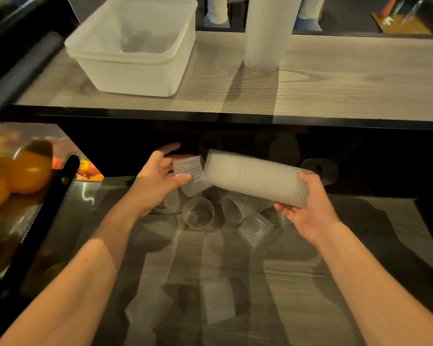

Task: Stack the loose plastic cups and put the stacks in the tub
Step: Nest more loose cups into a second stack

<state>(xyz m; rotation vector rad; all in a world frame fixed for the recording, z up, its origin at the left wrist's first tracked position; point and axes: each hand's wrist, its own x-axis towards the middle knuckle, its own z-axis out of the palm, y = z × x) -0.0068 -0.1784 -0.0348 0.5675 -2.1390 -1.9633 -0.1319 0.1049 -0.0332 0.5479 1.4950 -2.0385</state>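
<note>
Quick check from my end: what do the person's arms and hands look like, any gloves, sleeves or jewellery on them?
Both forearms are bare up to the frame edge, with no sleeves showing. The left hand and the right hand wear no gloves. No watch, ring or bracelet is visible on either one.

Head-worn view, forward-down, close over lower table [298, 283]
</note>
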